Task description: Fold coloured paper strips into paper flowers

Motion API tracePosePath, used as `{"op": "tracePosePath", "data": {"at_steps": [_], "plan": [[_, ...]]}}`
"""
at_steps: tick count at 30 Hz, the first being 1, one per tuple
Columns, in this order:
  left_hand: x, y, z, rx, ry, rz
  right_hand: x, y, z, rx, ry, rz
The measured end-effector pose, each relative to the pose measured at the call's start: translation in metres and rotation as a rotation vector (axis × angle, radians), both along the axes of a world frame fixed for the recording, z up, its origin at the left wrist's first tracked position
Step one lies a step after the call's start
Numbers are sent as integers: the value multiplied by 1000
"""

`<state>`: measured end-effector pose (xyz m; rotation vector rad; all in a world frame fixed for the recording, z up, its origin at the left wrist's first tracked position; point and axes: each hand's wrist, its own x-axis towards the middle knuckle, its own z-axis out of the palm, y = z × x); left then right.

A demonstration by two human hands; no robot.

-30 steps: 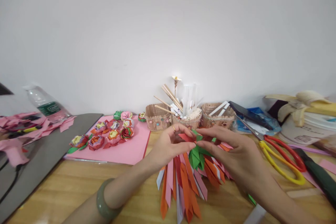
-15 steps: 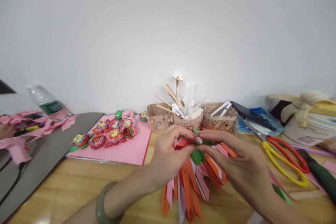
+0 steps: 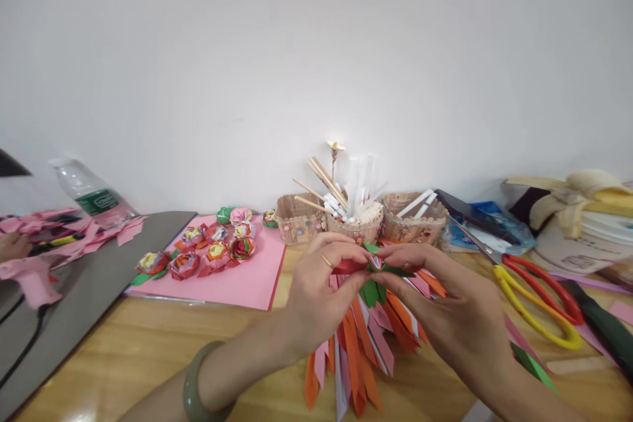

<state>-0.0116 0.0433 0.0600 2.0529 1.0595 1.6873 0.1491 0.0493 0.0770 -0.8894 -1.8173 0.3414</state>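
Observation:
Between both hands, in the middle of the head view, is a small folded paper flower [image 3: 373, 291] with green, red and white paper parts. My left hand [image 3: 319, 297] pinches its left side with thumb and fingertips. From the right, my right hand [image 3: 452, 303] pinches a green part the same way. The fingers partly cover the flower. Directly below and behind it lie many folded paper strips [image 3: 363, 369] in orange, pink and pale lilac, spread like a fan on the wooden table [image 3: 148, 356].
Several finished paper flowers [image 3: 217, 254] sit on a pink sheet [image 3: 264, 277]. Behind my hands stand woven baskets [image 3: 301, 227] with sticks. At right are scissors [image 3: 539, 297] and a peeled banana [image 3: 586, 184]. At left, a person's hand [image 3: 14, 247] is near a pink glue gun [image 3: 30, 280] and bottle [image 3: 96, 194].
My fingers have shifted slightly on the paper flower, and its green tip and right green part show a little more. Both hands keep their pinch. The surroundings look the same.

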Motion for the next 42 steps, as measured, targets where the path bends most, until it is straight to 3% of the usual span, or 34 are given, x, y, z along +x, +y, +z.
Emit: {"op": "tracePosePath", "data": {"at_steps": [8, 16, 19, 25, 28, 33, 42], "plan": [[-1, -1, 0, 47, 26, -28, 1, 2, 3, 90, -15, 53], [-5, 2, 13, 0, 54, -94, 4, 5, 8, -93, 3, 157], [-8, 3, 18, -133, 36, -156, 4, 7, 8, -183, 22, 208], [-8, 2, 20, -607, -237, -411, 4, 10, 3, -405, 134, 327], [-8, 3, 19, -705, -300, -465, 5, 12, 2, -517, 187, 374], [-9, 6, 20, -589, -199, -383, 5, 11, 2, -651, 206, 420], [-6, 6, 23, -756, -255, -328, 7, 13, 2, -581, 103, 380]]}}
